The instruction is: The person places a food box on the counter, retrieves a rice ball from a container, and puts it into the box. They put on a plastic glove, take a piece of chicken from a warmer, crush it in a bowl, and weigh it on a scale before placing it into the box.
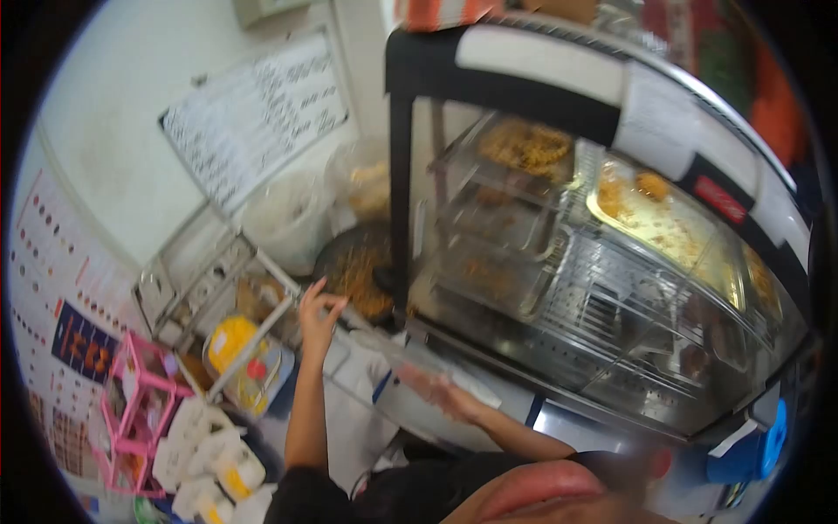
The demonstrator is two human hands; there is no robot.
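Note:
Raised at the centre left, my left hand (319, 316) has its thumb and index finger pinched together at one end of a thin clear plastic piece (375, 339). The plastic stretches down and right from there to my right hand (436, 390), and lies over or around its fingers. Blur and the plastic hide how those fingers are bent. Just beyond my left hand is a dark round pan (358, 278) of brown food. The glass display case (524, 349) stands to the right of both hands.
Food trays (672, 240) sit on the case's wire racks. Left of my left arm are a metal rack (249, 288), a yellow-filled container (231, 341) and a pink frame stand (131, 410). Plastic-lined tubs (288, 223) stand behind the pan. A blue container (746, 454) is at the lower right.

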